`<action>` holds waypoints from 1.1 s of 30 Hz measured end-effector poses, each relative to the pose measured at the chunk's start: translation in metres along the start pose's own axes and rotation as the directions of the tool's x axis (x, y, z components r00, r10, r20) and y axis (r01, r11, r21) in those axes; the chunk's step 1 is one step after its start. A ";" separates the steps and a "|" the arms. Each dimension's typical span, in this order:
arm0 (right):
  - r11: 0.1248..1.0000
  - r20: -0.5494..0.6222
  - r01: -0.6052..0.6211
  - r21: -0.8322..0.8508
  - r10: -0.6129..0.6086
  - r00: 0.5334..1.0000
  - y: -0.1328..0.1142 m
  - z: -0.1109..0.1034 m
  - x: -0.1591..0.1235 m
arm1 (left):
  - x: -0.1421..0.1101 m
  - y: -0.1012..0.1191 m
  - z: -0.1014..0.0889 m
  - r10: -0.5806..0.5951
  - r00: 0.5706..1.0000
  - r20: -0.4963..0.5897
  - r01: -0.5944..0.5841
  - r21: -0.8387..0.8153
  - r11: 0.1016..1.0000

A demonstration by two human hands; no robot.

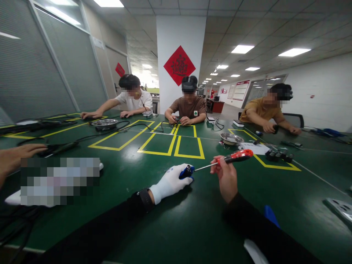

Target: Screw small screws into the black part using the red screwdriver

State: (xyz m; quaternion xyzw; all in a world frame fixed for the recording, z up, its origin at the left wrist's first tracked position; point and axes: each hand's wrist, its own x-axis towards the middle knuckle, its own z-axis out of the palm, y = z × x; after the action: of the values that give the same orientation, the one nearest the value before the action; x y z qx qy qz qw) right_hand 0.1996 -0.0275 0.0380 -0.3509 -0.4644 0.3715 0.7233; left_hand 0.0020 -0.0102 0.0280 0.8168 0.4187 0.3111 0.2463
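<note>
My left hand [171, 180] wears a white glove with blue fingertips and is closed around a small black cylindrical part [188, 171] above the green table. My bare right hand [227, 179] pinches a screwdriver [238, 156] with a red and black handle. Its handle points up and to the right, while the thin metal shaft slants down left toward the black part. Whether the tip touches the part I cannot tell. Near my right forearm lie a blue object [271, 217] and a white object [254, 251], both partly hidden by the sleeve.
Steel bowls [231, 138] [104, 124] stand farther back. Several black parts [279, 154] lie right, beside white paper [256, 148]. A metal plate [340, 209] is at the right edge. Another person's hand [23, 154] and cables are left; several people sit opposite.
</note>
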 end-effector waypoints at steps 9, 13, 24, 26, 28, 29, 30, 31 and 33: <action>0.886 -0.296 -0.361 0.290 0.442 0.847 0.014 -0.020 0.016 | 0.003 -0.015 0.000 0.040 0.995 -0.086 -0.022 0.199 0.980; 0.897 -0.275 -0.354 0.265 0.422 0.864 0.018 -0.022 0.015 | 0.001 -0.011 0.000 0.127 0.990 -0.059 -0.111 0.224 0.968; 0.912 -0.282 -0.308 0.271 0.381 0.880 0.016 -0.018 0.015 | 0.005 -0.013 0.000 0.119 0.986 -0.120 -0.061 0.404 0.913; 0.914 -0.278 -0.305 0.268 0.376 0.884 0.015 -0.016 0.013 | 0.004 -0.011 0.000 0.120 0.986 -0.112 -0.066 0.401 0.914; 0.916 -0.275 -0.301 0.266 0.372 0.887 0.013 -0.015 0.012 | 0.004 -0.008 0.001 0.145 0.980 -0.134 -0.086 0.374 0.923; 0.916 -0.274 -0.300 0.266 0.370 0.888 0.012 -0.014 0.012 | 0.004 -0.007 0.001 0.153 0.972 -0.175 -0.083 0.353 0.932; 0.916 -0.273 -0.301 0.266 0.371 0.888 0.012 -0.014 0.012 | 0.005 -0.007 0.001 0.151 0.960 -0.235 -0.069 0.326 0.943; 0.914 -0.272 -0.304 0.268 0.375 0.886 0.011 -0.014 0.011 | 0.006 -0.008 0.001 0.136 0.943 -0.305 -0.044 0.290 0.956; 0.907 -0.268 -0.321 0.272 0.392 0.880 0.010 -0.013 0.011 | 0.012 -0.015 -0.003 0.063 0.893 -0.445 0.018 0.176 0.984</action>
State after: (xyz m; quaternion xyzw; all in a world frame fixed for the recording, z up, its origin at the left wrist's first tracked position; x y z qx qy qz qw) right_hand 0.2131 -0.0152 0.0293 -0.4037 -0.2255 0.4866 0.7412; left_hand -0.0028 0.0082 0.0237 0.7462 0.4805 0.4559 0.0668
